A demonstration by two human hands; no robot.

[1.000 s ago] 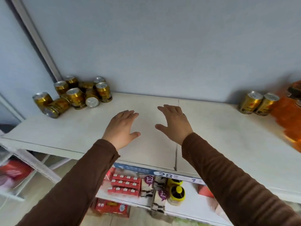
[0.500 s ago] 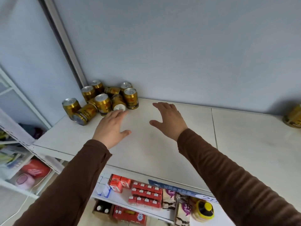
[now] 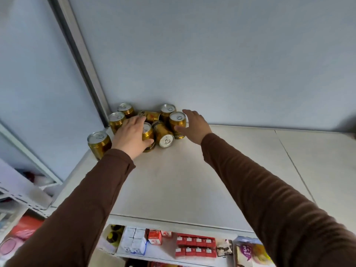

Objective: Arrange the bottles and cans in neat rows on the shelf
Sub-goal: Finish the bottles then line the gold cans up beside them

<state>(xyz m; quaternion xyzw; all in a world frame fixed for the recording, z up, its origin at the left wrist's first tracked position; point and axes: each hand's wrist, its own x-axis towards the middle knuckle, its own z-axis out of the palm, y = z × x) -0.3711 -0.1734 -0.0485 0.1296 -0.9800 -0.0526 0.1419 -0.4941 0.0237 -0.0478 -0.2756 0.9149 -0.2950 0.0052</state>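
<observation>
Several gold cans cluster in the back left corner of the white shelf (image 3: 192,180). Most stand upright; two lie on their sides, one (image 3: 163,134) with its silver end toward me and one (image 3: 149,115) behind it. My left hand (image 3: 131,134) is on an upright can (image 3: 148,132), thumb curled across its front and fingers reaching past its left side. My right hand (image 3: 195,125) is spread beside another upright can (image 3: 178,122), thumb touching its front. A lone upright can (image 3: 99,143) stands at the shelf's left edge.
A grey post (image 3: 77,54) runs down the wall into the corner behind the cans. Below the shelf's front edge, a lower shelf holds red cartons (image 3: 195,245) and white cartons (image 3: 134,241). A white rack (image 3: 25,189) stands at the left.
Both hands have moved forward and left to the can cluster. My left hand has closed round an upright can, and my right thumb has reached another. The view swung left.
</observation>
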